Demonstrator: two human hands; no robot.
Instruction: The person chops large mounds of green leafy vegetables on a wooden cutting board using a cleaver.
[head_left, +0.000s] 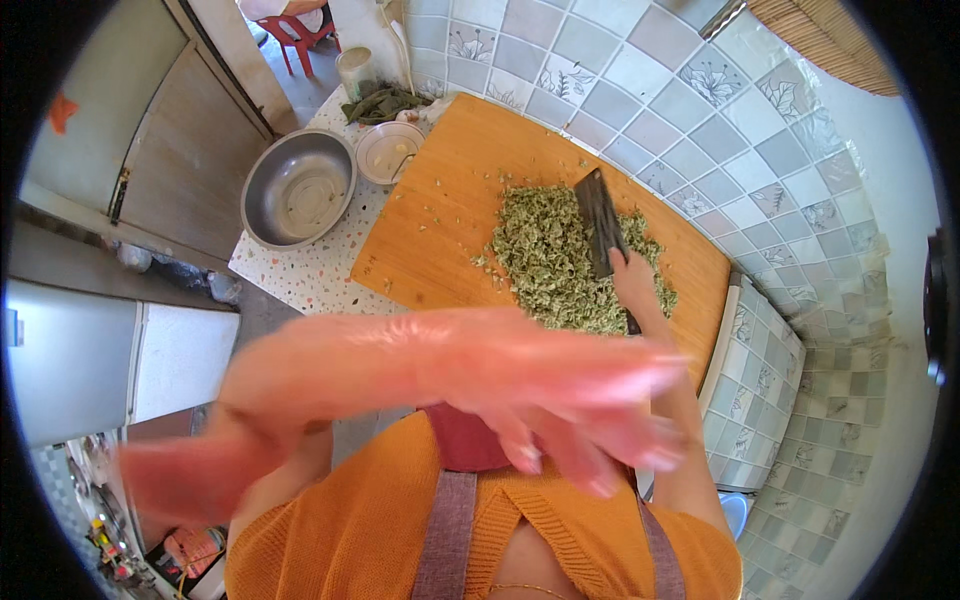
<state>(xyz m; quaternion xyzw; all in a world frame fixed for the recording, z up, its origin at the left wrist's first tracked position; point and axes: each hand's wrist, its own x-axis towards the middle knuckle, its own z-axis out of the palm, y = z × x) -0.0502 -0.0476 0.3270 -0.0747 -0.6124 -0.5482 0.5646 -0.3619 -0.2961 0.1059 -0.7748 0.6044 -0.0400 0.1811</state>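
My right hand (636, 279) grips a dark cleaver (598, 225) by its handle. The cleaver's wide blade lies over a heap of chopped green leaves (544, 259) on a wooden cutting board (442, 202). My left hand (525, 367) is raised close to the camera, blurred, its fingers apart and nothing seen in it. It covers the near part of the board and some of the heap. Loose green scraps are scattered around the heap.
A metal basin (300, 161) and a shallow dish (373, 150) holding small pale bits stand left of the board on a speckled counter (274, 274). A dark green cloth-like bundle (382, 106) lies behind. The tiled wall (585, 97) borders the board. Beyond the doorway, someone sits on a red chair (300, 41).
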